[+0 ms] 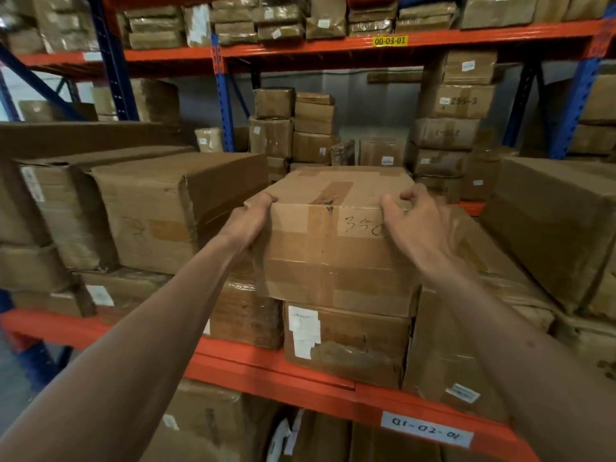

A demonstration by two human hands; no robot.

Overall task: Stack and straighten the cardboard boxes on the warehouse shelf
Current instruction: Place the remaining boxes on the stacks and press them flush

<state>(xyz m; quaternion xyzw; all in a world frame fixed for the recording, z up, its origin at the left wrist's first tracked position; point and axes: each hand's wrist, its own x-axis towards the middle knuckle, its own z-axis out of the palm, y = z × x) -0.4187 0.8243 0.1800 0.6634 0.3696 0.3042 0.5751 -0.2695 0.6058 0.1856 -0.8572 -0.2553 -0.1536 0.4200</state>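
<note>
A taped cardboard box (333, 248) with handwritten digits on its front sits on top of a lower box (346, 345) that bears white labels, in the middle of the shelf. My left hand (248, 221) grips the top box's upper left front corner. My right hand (416, 225) grips its upper right front corner, fingers curled over the top edge. The top box overhangs the lower one a little to the left.
The orange shelf beam (266, 368) runs along the front, with a label 01-02-01. Large boxes (160, 208) crowd the left, and another large box (560, 228) lies tilted at the right. Stacks of smaller boxes (446, 128) stand behind. An upper shelf beam (333, 45) is overhead.
</note>
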